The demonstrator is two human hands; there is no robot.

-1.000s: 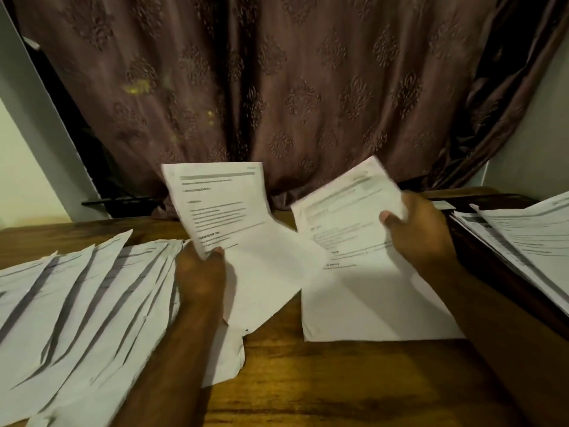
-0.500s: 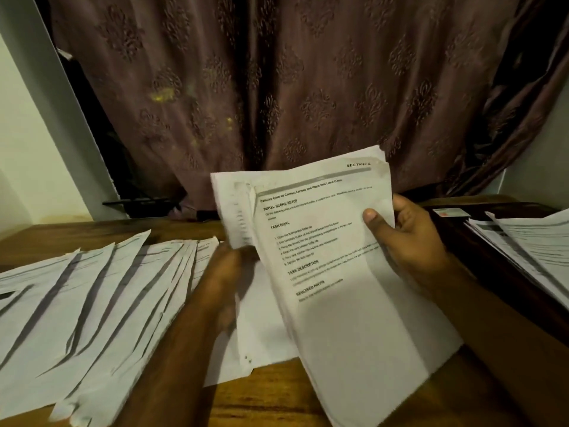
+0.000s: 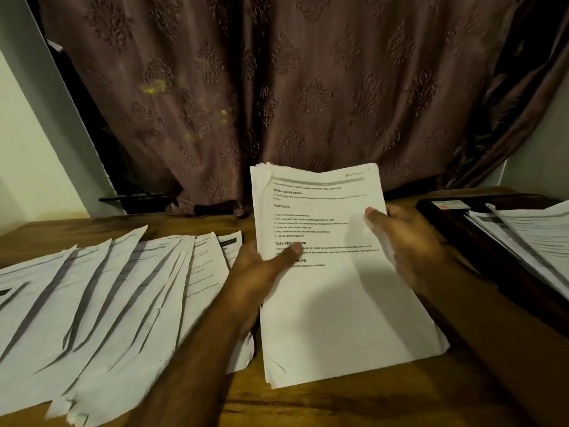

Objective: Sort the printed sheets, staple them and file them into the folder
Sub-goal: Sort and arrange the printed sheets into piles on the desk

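A small stack of printed sheets [image 3: 332, 303] stands tilted in front of me, its lower edge near the wooden table [image 3: 338, 405]. My left hand [image 3: 261, 266] grips its left edge, thumb across the printed text. My right hand [image 3: 406, 241] holds the right edge with the thumb on the front page. The top page shows headings such as "TASK GOAL". Several more printed sheets [image 3: 101, 303] lie fanned out on the table to my left. No stapler is in view.
At the right, a dark folder [image 3: 462, 235] lies on the table with more printed sheets [image 3: 529, 241] on it. A brown patterned curtain [image 3: 292, 87] hangs behind the table. A pale wall [image 3: 27, 167] stands at the left.
The two separately held sheets have been brought together into one stack. Both hands now hold it by its sides, squared up and lower toward the table.
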